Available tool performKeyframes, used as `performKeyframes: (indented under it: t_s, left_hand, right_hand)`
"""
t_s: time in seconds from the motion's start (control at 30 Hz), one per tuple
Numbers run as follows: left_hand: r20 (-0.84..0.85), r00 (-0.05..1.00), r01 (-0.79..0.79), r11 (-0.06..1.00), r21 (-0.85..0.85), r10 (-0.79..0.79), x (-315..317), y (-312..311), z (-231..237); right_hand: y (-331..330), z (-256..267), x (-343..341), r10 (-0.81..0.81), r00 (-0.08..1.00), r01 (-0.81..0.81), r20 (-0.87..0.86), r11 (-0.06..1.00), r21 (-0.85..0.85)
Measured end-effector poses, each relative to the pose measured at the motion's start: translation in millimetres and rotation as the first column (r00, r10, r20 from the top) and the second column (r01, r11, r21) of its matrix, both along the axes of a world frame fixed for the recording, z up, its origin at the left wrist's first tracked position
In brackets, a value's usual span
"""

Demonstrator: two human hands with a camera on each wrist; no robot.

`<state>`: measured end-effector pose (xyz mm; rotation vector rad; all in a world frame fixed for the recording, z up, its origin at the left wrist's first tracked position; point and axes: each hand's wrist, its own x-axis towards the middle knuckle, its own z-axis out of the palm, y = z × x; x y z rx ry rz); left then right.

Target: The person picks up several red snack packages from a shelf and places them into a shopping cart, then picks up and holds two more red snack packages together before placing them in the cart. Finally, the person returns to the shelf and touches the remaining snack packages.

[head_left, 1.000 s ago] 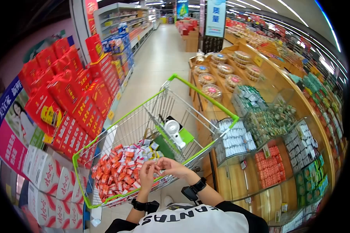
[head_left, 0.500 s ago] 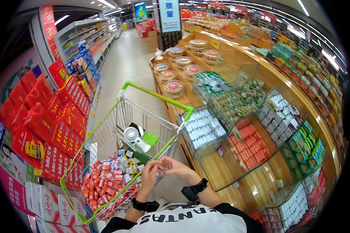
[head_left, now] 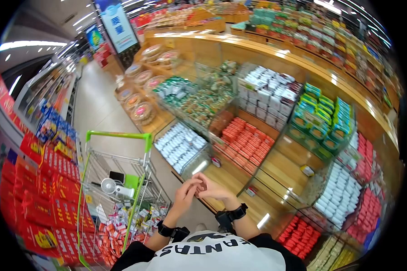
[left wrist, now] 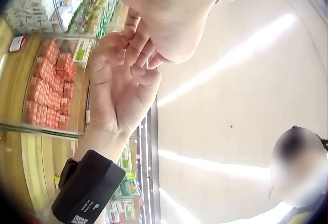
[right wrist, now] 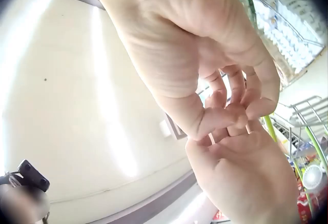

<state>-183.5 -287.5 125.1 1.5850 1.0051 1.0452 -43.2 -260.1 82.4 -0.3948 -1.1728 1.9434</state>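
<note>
My left hand [head_left: 182, 201] and right hand [head_left: 215, 189] meet in front of my torso, fingertips touching. Both have loosely bent fingers, and nothing shows between them. In the left wrist view, the right hand [left wrist: 123, 95] faces up with its fingers against the left hand [left wrist: 164, 21]. To the left of the hands stands a shopping cart with a green rim [head_left: 117, 134]. Inside it lie a heap of small red and white packets [head_left: 115, 232] and a white handheld fan [head_left: 108, 185]. The nearest display bin, beyond the hands, holds white packets [head_left: 181, 142].
Wooden display shelving with clear dividers spans the front and right, holding red packets [head_left: 246, 143], green packs [head_left: 321, 117] and white packs [head_left: 337, 194]. Round tubs [head_left: 142, 113] sit at its far left end. Red gift boxes [head_left: 45, 194] are stacked left of the cart, along an aisle [head_left: 97, 97].
My view has turned right, so the cart has shifted left and lower in view and more of the display bins shows. The hands stay together in front of me.
</note>
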Motion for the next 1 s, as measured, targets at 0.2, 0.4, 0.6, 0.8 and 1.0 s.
performKeyframes:
  t_s: [0.2, 0.4, 0.6, 0.8, 1.0]
  left_hand:
    - [-0.074, 0.97, 0.234, 0.972, 0.012, -0.233, 50.8, 17.2, -3.5]
    - [0.038, 0.901, 0.433, 0.901, -0.028, -0.432, 81.2, 39.1, -13.6]
    - [0.015, 0.87, 0.493, 0.87, 0.021, -0.493, 98.3, 55.7, -6.5]
    - [0.109, 0.803, 0.585, 0.81, 0.039, -0.586, 113.0, 88.1, -12.6]
    - [0.193, 0.719, 0.694, 0.697, -0.179, -0.667, 116.6, 109.7, -9.9]
  right_hand:
    - [-8.9, -11.2, 46.0, -0.182, 0.983, 0.18, 0.029, 0.982, 0.06]
    - [-12.5, -6.7, 76.8, -0.365, 0.919, 0.335, 0.149, 0.922, 0.193]
    - [-2.5, -1.6, 84.7, -0.492, 0.859, 0.459, 0.142, 0.863, 0.212]
    - [7.9, 2.7, 88.9, -0.618, 0.764, 0.59, 0.187, 0.786, 0.186]
    - [8.0, -0.7, 96.2, -0.715, 0.648, 0.698, 0.263, 0.696, 0.172]
